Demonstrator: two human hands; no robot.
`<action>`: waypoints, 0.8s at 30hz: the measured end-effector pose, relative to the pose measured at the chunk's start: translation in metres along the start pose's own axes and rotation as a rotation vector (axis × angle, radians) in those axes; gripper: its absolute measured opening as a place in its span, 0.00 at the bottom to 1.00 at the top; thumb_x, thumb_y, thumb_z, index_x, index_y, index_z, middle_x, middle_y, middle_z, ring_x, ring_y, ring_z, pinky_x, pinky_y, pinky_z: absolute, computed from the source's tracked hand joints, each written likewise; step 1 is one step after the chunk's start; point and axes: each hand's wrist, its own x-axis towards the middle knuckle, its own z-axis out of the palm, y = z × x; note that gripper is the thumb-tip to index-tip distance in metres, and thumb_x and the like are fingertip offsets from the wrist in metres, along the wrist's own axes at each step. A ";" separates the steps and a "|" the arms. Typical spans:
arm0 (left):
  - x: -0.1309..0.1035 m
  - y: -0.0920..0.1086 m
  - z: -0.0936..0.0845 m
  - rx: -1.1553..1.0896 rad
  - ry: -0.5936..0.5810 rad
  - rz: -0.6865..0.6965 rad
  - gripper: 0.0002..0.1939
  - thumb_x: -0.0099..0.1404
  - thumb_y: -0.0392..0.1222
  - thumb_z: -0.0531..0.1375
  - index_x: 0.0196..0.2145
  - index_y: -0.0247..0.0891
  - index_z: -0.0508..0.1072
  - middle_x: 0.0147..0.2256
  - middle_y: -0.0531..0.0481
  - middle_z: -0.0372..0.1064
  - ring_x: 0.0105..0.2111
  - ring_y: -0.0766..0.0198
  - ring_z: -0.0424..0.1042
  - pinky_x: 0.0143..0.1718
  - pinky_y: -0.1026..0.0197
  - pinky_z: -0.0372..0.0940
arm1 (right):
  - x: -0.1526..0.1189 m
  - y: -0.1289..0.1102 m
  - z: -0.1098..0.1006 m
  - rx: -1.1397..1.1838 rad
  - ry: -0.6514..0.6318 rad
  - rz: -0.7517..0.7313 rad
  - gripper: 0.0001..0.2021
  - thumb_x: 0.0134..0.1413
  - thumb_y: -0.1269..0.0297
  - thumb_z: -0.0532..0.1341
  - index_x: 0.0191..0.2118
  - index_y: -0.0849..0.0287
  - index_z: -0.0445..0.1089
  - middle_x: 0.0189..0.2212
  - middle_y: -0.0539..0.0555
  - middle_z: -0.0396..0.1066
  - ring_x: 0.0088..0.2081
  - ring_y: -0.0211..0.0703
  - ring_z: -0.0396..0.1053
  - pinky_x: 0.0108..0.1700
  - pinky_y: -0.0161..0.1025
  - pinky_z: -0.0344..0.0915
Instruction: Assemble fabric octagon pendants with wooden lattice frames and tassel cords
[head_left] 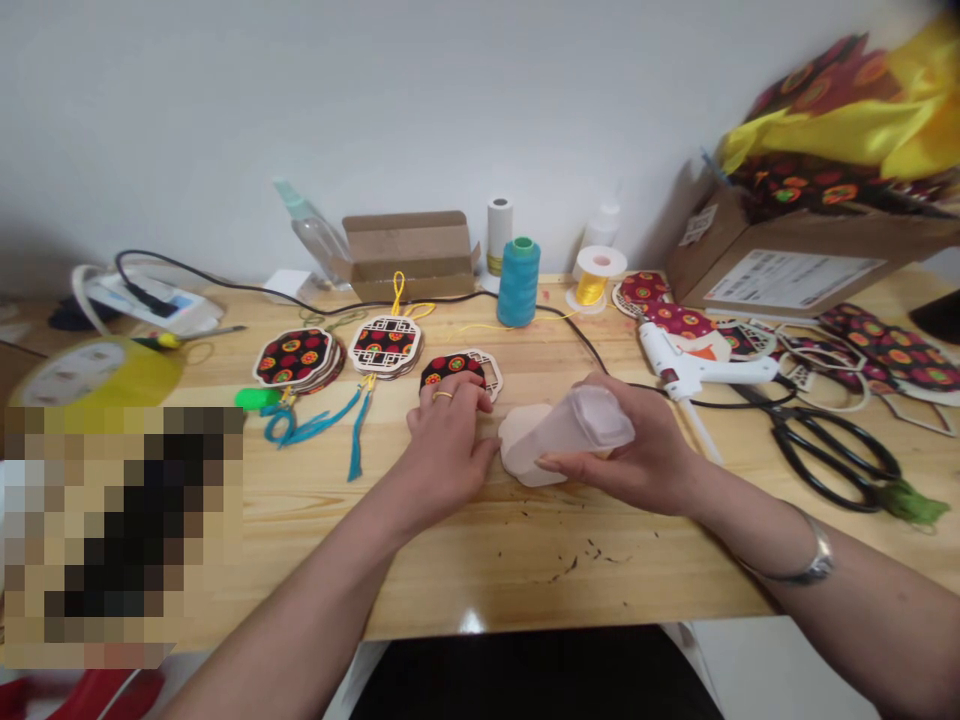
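My right hand (630,440) is wrapped round a translucent white squeeze bottle (581,425), tilted with its base up toward me and its other end down at a pale scalloped plate (529,470) on the table. The bottle covers part of that plate. My left hand (450,430), with a ring on it, rests with bent fingers apart over a patterned black-and-red fabric piece (442,370). Its thumb lies at the plate's left edge. Behind the fingers shows a pale openwork frame (491,372).
To the left are two patterned ornaments (386,345) with tassels (360,440). Behind stand a blue thread cone (518,285) and a yellow thread spool (592,285). A white glue gun (679,365), black scissors (832,450) and a cardboard box (802,260) lie right.
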 end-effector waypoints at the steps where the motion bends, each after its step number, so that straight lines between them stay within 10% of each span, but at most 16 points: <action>1: 0.000 0.000 0.000 0.001 0.000 0.003 0.11 0.56 0.38 0.57 0.38 0.41 0.61 0.55 0.43 0.58 0.55 0.44 0.55 0.50 0.37 0.55 | 0.000 0.000 -0.001 0.003 -0.005 -0.003 0.15 0.43 0.61 0.70 0.29 0.56 0.61 0.22 0.45 0.64 0.21 0.33 0.60 0.21 0.32 0.58; 24: 0.000 0.001 0.000 0.005 0.001 -0.013 0.10 0.57 0.39 0.57 0.38 0.41 0.61 0.55 0.43 0.58 0.54 0.44 0.55 0.49 0.39 0.56 | 0.003 0.004 -0.028 -0.037 -0.115 -0.011 0.13 0.44 0.59 0.68 0.29 0.57 0.63 0.21 0.45 0.64 0.21 0.33 0.60 0.22 0.32 0.56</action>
